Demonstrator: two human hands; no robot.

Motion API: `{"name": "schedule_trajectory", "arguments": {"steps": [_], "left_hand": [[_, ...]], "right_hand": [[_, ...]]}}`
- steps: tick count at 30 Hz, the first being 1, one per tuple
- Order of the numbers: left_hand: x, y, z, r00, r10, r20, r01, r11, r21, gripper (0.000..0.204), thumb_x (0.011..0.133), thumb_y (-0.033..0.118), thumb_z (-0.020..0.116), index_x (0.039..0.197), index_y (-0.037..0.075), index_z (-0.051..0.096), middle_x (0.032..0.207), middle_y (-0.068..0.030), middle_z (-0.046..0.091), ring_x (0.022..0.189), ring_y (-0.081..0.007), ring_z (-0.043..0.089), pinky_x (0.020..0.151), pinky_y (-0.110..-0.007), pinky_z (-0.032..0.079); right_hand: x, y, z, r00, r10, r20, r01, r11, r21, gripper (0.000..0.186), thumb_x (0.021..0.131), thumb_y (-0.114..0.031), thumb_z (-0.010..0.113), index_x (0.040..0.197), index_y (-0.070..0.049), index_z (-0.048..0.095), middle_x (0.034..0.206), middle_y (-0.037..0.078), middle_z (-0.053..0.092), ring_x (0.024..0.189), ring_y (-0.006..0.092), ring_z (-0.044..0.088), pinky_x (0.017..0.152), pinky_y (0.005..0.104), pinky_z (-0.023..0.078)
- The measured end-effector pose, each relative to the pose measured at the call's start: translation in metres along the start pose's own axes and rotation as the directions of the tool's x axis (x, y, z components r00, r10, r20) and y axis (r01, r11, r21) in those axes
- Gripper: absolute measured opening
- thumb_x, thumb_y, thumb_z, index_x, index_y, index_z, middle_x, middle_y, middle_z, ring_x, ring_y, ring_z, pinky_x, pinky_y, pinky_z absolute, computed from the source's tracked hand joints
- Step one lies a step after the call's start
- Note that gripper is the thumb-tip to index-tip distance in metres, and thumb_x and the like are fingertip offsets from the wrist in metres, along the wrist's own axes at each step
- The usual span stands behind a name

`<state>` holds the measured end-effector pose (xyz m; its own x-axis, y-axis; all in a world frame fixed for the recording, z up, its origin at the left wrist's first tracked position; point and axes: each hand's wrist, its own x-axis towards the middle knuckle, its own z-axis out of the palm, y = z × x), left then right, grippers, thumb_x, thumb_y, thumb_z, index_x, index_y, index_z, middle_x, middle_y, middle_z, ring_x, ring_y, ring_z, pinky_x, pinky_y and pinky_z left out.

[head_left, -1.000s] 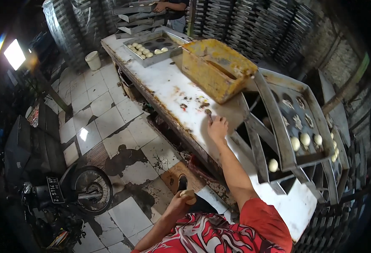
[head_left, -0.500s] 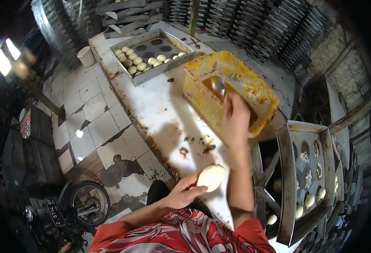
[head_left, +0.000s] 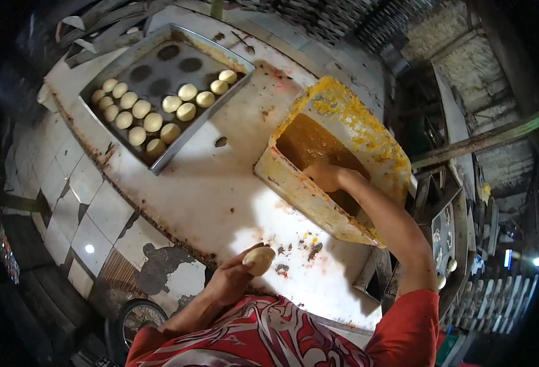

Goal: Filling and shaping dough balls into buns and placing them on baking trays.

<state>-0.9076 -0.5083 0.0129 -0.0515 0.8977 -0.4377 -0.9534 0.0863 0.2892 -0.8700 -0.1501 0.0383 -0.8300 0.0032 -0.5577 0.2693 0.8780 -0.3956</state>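
Observation:
In my left hand (head_left: 229,281) lies a pale round of dough (head_left: 259,261), gripped between thumb and fingers above the near side of the table. My right hand (head_left: 323,176) reaches down inside a yellow-smeared plastic tub (head_left: 349,226). Its fingers are curled close to the wet, yellow-brown filling (head_left: 318,144). The spoon it held a moment earlier is hidden now, behind the hand or in the filling. A metal tray (head_left: 205,122) with several pale dough balls (head_left: 153,122) stands farther off to the left.
The white table (head_left: 190,196) has a worn, dirty edge and dark scraps on it. On the right are more metal trays (head_left: 444,235) with dough pieces. A wooden beam (head_left: 483,140) juts in beyond the tub. A motorbike wheel (head_left: 141,318) stands at the lower left.
My right hand has gone deeper into the tub, and the spoon has dropped from sight. My left hand still holds the dough, now tilted differently. The whole view has turned and shifted.

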Motion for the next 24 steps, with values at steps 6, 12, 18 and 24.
{"name": "schedule_trajectory", "arguments": {"steps": [6, 12, 18, 24], "left_hand": [[0.035, 0.025, 0.024, 0.998, 0.007, 0.067, -0.011, 0.999, 0.053, 0.047, 0.091, 0.014, 0.047, 0.134, -0.003, 0.037, 0.13, -0.0139, 0.046, 0.122, -0.0227, 0.041, 0.105, -0.033, 0.029], [0.051, 0.006, 0.085, 0.966, -0.018, 0.257, 0.009, 0.999, 0.036, 0.054, 0.087, 0.024, 0.05, 0.132, -0.003, 0.037, 0.135, -0.0146, 0.042, 0.124, -0.024, 0.041, 0.106, -0.035, 0.029], [0.056, -0.034, 0.119, 0.991, 0.01, 0.13, 0.008, 0.991, -0.134, 0.048, 0.086, 0.028, 0.052, 0.124, -0.001, 0.046, 0.123, -0.0133, 0.053, 0.115, -0.0251, 0.049, 0.1, -0.037, 0.038], [0.015, -0.068, 0.09, 0.948, 0.139, 0.288, -0.126, 0.99, -0.063, 0.054, 0.079, 0.013, 0.047, 0.131, 0.001, 0.039, 0.128, -0.0162, 0.049, 0.119, -0.0281, 0.046, 0.102, -0.04, 0.035]], "right_hand": [[-0.11, -0.051, -0.06, 0.958, 0.287, 0.014, -0.285, 0.941, 0.181, 0.019, 0.086, -0.017, 0.055, 0.095, -0.001, 0.06, 0.079, 0.011, 0.064, 0.071, 0.0211, 0.061, 0.064, 0.0335, 0.046], [-0.226, -0.107, -0.004, 0.734, 0.526, -0.43, -0.211, 0.779, 0.591, 0.017, 0.089, -0.013, 0.054, 0.101, -0.003, 0.06, 0.077, 0.008, 0.064, 0.068, 0.0138, 0.06, 0.062, 0.0271, 0.047], [-0.219, -0.129, 0.11, 0.374, 0.286, -0.882, 0.166, 0.915, 0.368, 0.01, 0.079, -0.001, 0.065, 0.089, -0.002, 0.064, 0.081, 0.009, 0.061, 0.076, 0.0206, 0.058, 0.062, 0.0277, 0.046], [-0.23, -0.067, 0.231, 0.538, 0.514, -0.669, 0.081, 0.758, 0.648, 0.009, 0.085, -0.005, 0.059, 0.092, 0.0, 0.062, 0.077, 0.013, 0.058, 0.062, 0.0155, 0.055, 0.056, 0.0264, 0.044]]}}
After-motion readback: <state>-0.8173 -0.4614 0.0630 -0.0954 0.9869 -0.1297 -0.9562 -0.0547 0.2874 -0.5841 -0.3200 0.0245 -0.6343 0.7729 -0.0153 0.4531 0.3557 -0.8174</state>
